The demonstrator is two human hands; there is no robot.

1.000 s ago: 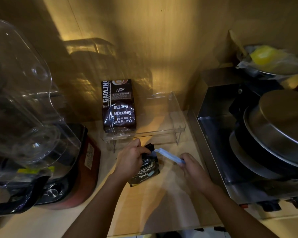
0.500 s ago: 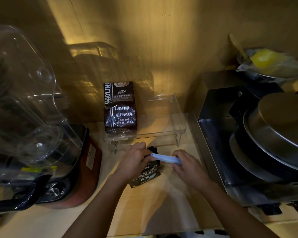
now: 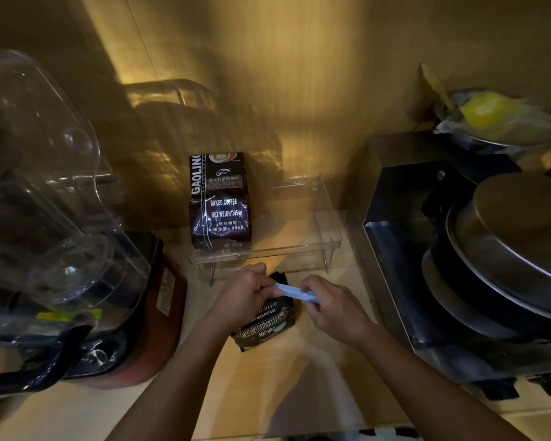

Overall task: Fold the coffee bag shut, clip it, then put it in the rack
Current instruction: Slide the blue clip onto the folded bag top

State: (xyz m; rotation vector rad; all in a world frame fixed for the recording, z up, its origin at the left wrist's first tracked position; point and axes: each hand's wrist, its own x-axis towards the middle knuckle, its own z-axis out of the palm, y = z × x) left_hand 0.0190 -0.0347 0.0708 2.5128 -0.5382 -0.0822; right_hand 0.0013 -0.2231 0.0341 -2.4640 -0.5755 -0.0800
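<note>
A small dark coffee bag (image 3: 266, 326) with white lettering lies on the wooden counter in front of the clear acrylic rack (image 3: 328, 237). My left hand (image 3: 244, 294) grips the bag's folded top. My right hand (image 3: 331, 308) holds the right end of a long pale blue clip (image 3: 295, 292), which lies across the fold between both hands. Whether the clip is snapped shut is unclear. A larger dark coffee bag (image 3: 218, 202) stands in the rack's left half.
A blender with a clear jug (image 3: 45, 198) on a red base (image 3: 159, 310) fills the left. A steel stove surround (image 3: 404, 237) with lidded pans (image 3: 516, 249) is on the right. A bowl with something yellow (image 3: 487, 113) sits at back right.
My right hand swung the clip from an upward angle down to lie flat over the bag's folded top and moved closer to my left hand. The bag stayed in place.
</note>
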